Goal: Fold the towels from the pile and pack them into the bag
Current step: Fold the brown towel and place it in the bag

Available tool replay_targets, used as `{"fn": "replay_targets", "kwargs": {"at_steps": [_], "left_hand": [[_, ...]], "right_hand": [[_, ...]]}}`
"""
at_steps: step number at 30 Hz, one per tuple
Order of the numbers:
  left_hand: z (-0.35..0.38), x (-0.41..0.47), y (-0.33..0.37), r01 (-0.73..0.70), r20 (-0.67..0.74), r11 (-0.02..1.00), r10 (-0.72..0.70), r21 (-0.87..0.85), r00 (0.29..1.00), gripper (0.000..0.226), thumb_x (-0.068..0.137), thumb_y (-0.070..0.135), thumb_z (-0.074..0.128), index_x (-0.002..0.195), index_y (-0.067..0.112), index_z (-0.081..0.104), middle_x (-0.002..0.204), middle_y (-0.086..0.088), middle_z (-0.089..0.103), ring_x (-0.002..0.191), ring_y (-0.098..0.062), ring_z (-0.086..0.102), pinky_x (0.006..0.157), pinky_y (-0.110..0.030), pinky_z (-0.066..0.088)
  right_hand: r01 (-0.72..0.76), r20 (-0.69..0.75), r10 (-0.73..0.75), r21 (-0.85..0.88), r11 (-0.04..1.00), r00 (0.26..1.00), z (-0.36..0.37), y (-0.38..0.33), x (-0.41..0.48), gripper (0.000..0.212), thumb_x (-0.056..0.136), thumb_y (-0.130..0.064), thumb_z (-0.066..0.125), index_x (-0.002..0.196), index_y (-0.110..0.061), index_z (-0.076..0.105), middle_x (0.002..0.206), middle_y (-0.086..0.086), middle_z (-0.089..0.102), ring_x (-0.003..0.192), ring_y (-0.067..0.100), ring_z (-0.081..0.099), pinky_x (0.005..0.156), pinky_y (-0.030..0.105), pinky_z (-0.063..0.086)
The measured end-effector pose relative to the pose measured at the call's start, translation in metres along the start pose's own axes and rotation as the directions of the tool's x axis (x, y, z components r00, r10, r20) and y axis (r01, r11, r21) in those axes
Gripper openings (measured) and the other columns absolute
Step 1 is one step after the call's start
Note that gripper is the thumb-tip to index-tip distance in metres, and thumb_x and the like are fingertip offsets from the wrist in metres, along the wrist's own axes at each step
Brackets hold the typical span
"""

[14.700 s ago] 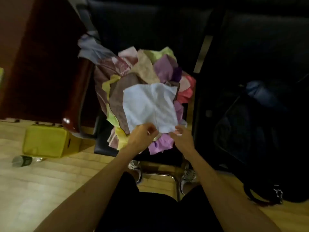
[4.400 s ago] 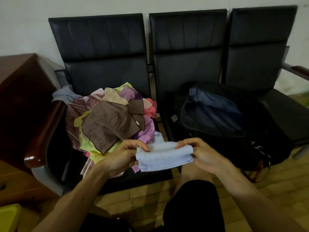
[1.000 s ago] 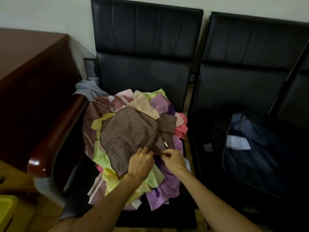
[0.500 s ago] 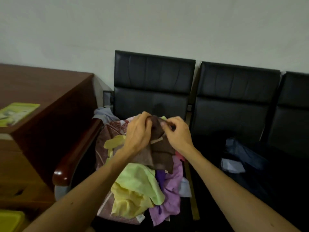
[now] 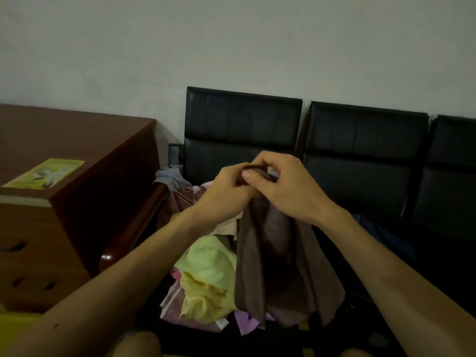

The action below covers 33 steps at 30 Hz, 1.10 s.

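A brown towel [image 5: 278, 264] hangs in the air above the pile, held up by its top edge. My left hand [image 5: 226, 194] and my right hand [image 5: 286, 186] pinch that edge close together, thumbs touching the cloth. Below lies the pile of towels [image 5: 206, 276] on the left black seat, with light green, yellow, pink and purple pieces showing. The dark bag [image 5: 386, 235] sits on the seat to the right, mostly hidden behind my right forearm and in shadow.
A row of black padded chairs [image 5: 242, 132] stands against the pale wall. A brown wooden desk [image 5: 77, 161] with a green booklet [image 5: 46, 173] on it is at the left. The chair's wooden armrest [image 5: 134, 228] runs beside the pile.
I have lifted the brown towel higher off the pile, and it now hangs down full length. My hands have come closer together at its top edge. The view has tilted up.
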<state>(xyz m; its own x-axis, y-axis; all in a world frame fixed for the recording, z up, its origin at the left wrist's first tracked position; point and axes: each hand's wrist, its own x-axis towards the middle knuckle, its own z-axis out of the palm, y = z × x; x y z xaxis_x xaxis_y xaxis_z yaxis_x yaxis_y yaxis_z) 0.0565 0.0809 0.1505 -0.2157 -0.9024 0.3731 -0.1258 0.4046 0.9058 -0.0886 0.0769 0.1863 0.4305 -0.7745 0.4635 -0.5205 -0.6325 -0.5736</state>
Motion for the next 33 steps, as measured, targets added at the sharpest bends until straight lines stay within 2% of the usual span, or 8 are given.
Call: {"fn": "replay_targets", "kwargs": {"at_steps": [5,9,13,18,21,27,30,33], "left_hand": [[0.007,-0.030,-0.036,0.015,0.239,0.963,-0.082,0.269,0.968,0.028,0.076,0.023,0.074,0.104,0.025,0.068,0.095,0.000,0.074,0.091,-0.018,0.071,0.082,-0.048,0.057],[0.018,-0.059,-0.068,0.143,0.439,0.964,-0.232,0.226,0.868,0.024,0.082,0.001,0.075,0.100,0.017,0.072,0.095,0.010,0.075,0.091,-0.006,0.070,0.077,-0.022,0.055],[0.015,-0.078,-0.089,0.190,0.535,0.934,-0.331,0.302,0.777,0.016,0.091,0.013,0.071,0.103,0.024,0.072,0.100,0.014,0.074,0.095,-0.005,0.069,0.083,-0.021,0.053],[-0.007,-0.079,-0.096,0.376,0.458,0.886,-0.462,0.272,0.759,0.014,0.091,0.015,0.069,0.103,0.009,0.072,0.101,-0.004,0.076,0.093,-0.016,0.072,0.080,-0.027,0.056],[-0.015,-0.076,-0.094,0.418,0.345,0.882,-0.470,0.216,0.813,0.008,0.084,0.012,0.074,0.088,0.005,0.072,0.087,-0.009,0.074,0.080,-0.019,0.070,0.070,-0.025,0.056],[-0.009,-0.075,-0.108,0.517,0.022,0.769,-0.550,-0.376,0.835,0.048,0.052,0.028,0.095,0.088,0.003,0.078,0.093,-0.019,0.075,0.081,-0.026,0.073,0.068,-0.031,0.061],[0.011,-0.076,-0.113,0.457,-0.173,0.742,-0.597,-0.491,0.783,0.005,0.073,0.012,0.080,0.076,0.008,0.079,0.080,-0.012,0.075,0.068,-0.021,0.072,0.062,-0.029,0.061],[0.025,-0.080,-0.117,0.430,-0.273,0.750,-0.610,-0.502,0.744,0.004,0.078,0.002,0.075,0.081,0.004,0.074,0.078,-0.011,0.075,0.069,-0.021,0.072,0.066,-0.030,0.061]], "right_hand": [[-0.046,0.010,0.046,0.054,0.997,0.999,-0.008,0.008,-0.043,0.012,0.096,-0.026,0.061,0.088,-0.019,0.067,0.076,-0.013,0.067,0.075,0.002,0.064,0.068,0.020,0.051],[-0.077,-0.109,0.103,0.221,0.972,0.989,-0.021,0.017,-0.068,0.015,0.096,-0.017,0.060,0.084,-0.022,0.067,0.074,-0.015,0.068,0.073,-0.001,0.065,0.065,0.011,0.046],[-0.156,-0.209,0.232,0.326,0.932,0.950,-0.036,0.036,-0.090,0.016,0.096,-0.015,0.059,0.084,-0.019,0.069,0.074,-0.012,0.069,0.074,0.001,0.066,0.064,0.015,0.051],[-0.325,-0.278,0.475,0.448,0.833,0.835,-0.045,0.085,-0.127,0.015,0.098,-0.017,0.058,0.089,-0.015,0.070,0.074,-0.007,0.069,0.073,0.006,0.066,0.058,0.018,0.052],[-0.390,-0.312,0.553,0.455,0.801,0.772,-0.042,0.113,-0.153,0.017,0.099,-0.016,0.057,0.087,-0.015,0.069,0.073,-0.010,0.070,0.073,0.004,0.065,0.062,0.018,0.052],[-0.499,-0.325,0.692,0.507,0.703,0.644,-0.019,0.151,-0.188,0.016,0.097,-0.024,0.060,0.088,-0.021,0.073,0.084,-0.004,0.074,0.086,0.018,0.071,0.077,0.040,0.059],[-0.489,-0.336,0.696,0.523,0.698,0.634,-0.004,0.149,-0.192,0.016,0.097,-0.023,0.061,0.086,-0.022,0.072,0.084,-0.002,0.073,0.083,0.010,0.069,0.076,0.037,0.057],[-0.468,-0.346,0.702,0.555,0.688,0.622,0.009,0.143,-0.195,0.018,0.096,-0.021,0.061,0.081,-0.024,0.071,0.081,0.001,0.071,0.076,0.004,0.065,0.074,0.030,0.053]]}}
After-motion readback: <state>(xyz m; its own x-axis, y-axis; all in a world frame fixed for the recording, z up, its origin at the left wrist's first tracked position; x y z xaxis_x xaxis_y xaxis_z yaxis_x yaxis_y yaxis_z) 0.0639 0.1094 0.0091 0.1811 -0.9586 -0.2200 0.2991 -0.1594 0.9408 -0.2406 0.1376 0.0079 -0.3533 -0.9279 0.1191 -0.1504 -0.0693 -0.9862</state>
